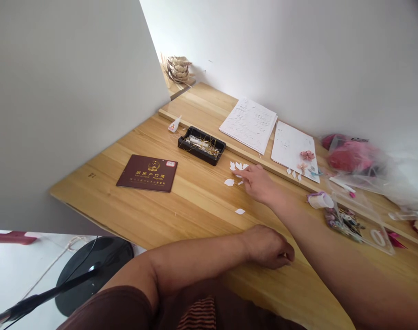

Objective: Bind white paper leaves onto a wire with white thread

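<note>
My right hand (259, 182) reaches out over the wooden table (195, 206) and its fingertips rest on a small cluster of white paper petals (238, 166). Its fingers are pressed together over the petals; whether one is pinched I cannot make out. More loose white petals lie beside it (229, 182) and nearer me (239, 211). My left hand (269, 247) rests on the table close to my body, fingers curled under, with nothing visible in them.
A black tray of gold wire (201, 145) and a dark red booklet (147, 173) lie to the left. White cut sheets (249, 123), a sheet with paper flowers (294, 149), plastic bags (353, 158) and small craft bits (346, 220) sit to the right. A small glue bottle (174, 124) stands near the wall.
</note>
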